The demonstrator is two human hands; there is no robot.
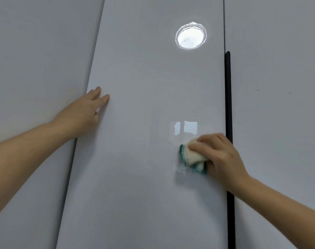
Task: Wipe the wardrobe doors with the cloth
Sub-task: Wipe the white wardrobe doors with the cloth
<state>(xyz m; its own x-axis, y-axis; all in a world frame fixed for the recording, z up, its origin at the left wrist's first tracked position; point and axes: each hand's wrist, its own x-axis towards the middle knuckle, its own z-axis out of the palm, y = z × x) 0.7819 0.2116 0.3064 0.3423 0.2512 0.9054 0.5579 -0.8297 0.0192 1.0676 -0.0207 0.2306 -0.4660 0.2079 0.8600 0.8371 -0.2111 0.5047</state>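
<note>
1. The right hand [219,153] grips a bunched cloth [192,156], fingers curled over it, pressing it against the middle wardrobe door [144,177] near that door's right edge.
2. The left hand [83,110] lies released, fingers straight, flat at the same door's left edge.
3. The cloth is cream with teal-striped edges, crumpled.
4. The door is glossy pale grey; a black vertical handle strip [228,105] runs just right of the cloth.

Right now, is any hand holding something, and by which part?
The right hand grips the bunched cloth over its cream middle; the left hand holds nothing.
</note>
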